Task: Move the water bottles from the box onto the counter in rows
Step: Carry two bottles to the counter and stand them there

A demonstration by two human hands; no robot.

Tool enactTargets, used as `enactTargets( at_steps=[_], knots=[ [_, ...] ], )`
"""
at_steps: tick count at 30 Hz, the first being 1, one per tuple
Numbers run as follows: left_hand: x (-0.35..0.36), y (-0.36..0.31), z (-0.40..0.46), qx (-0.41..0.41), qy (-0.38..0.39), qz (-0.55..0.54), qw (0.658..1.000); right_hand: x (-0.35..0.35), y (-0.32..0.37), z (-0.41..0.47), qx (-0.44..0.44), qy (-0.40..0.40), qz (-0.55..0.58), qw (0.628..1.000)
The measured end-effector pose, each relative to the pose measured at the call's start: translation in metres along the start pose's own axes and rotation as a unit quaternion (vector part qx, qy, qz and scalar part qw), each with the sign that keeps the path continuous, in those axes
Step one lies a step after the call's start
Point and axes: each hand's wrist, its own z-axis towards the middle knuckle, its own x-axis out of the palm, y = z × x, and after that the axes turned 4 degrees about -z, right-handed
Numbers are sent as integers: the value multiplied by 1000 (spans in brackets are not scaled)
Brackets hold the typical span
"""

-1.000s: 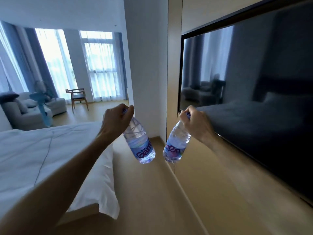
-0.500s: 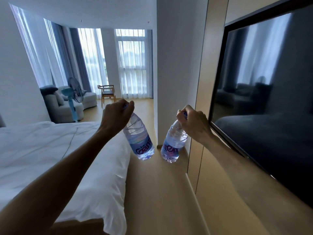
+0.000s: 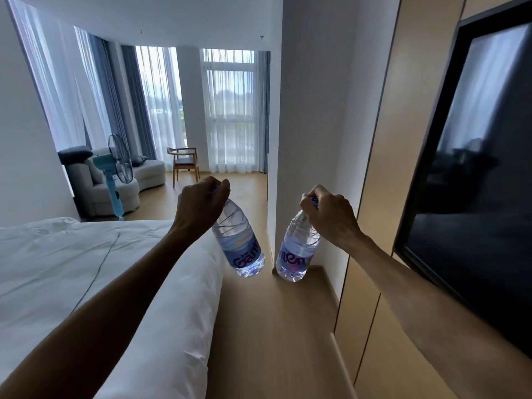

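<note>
Count, all relative to the bed (image 3: 86,269): 2 water bottles, left-hand bottle (image 3: 240,246) just off its far right corner, right-hand bottle (image 3: 298,254) further right. 1 fan (image 3: 118,168), 1 sofa (image 3: 115,182), 1 wooden chair (image 3: 184,164) beyond its far end. 1 TV (image 3: 472,156) on its right.

- left water bottle (image 3: 240,243): clear plastic, blue label with purple lettering, held in the air by its neck in the left hand (image 3: 198,207), base tilted toward the right.
- right water bottle (image 3: 298,251): same kind, hanging by its neck from the right hand (image 3: 328,217), base tilted left, near the first bottle's base.
</note>
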Motion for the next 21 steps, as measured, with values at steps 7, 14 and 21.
enactTargets(
  at_steps=[7,14,21],
  knots=[
    [57,74,81,8,-3,22,1000,77,-38,93,-13,4,19,1000],
    [129,149,159,6,5,42,999,164,-84,192,-17,2,28,999],
    [194,217,252,-2,20,57,998,243,-130,309,-37,16,37,999]
  ],
)
